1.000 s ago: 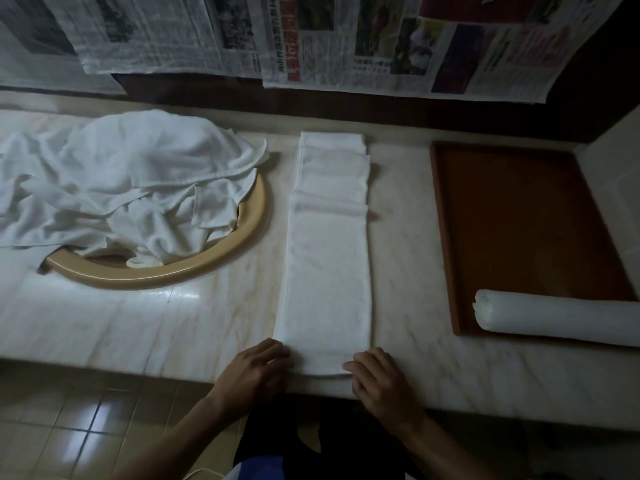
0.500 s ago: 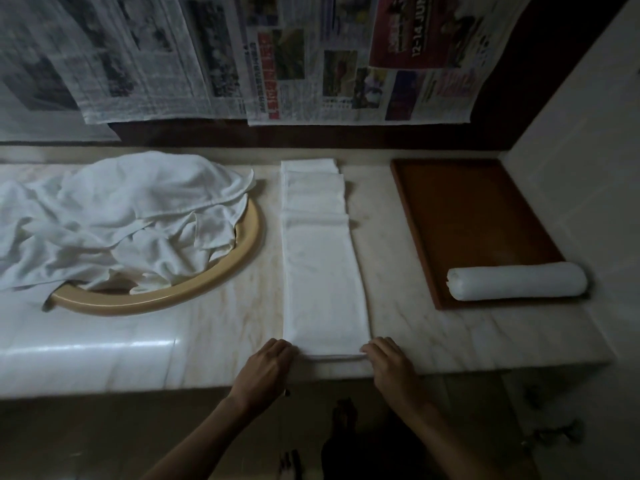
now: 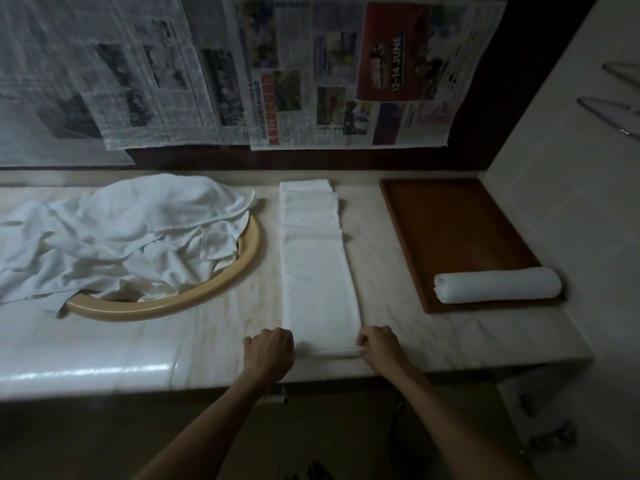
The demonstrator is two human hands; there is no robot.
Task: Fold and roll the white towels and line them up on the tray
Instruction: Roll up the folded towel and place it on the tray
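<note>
Near end of folded towel strip [image 3: 317, 271] is pinched by left hand [image 3: 268, 353] and right hand [image 3: 379, 342]; long axis runs toward 12 o'clock, roll direction.

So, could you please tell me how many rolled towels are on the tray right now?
1. A single rolled towel lies across the near end of the tray; nothing on the tray could hide another.

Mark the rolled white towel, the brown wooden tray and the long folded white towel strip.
Rolled white towel [image 3: 497, 285], head view, middle of the roll.
Brown wooden tray [image 3: 446, 223], head view, bare floor of the tray.
Long folded white towel strip [image 3: 317, 271], head view, middle of the flat strip.
</note>
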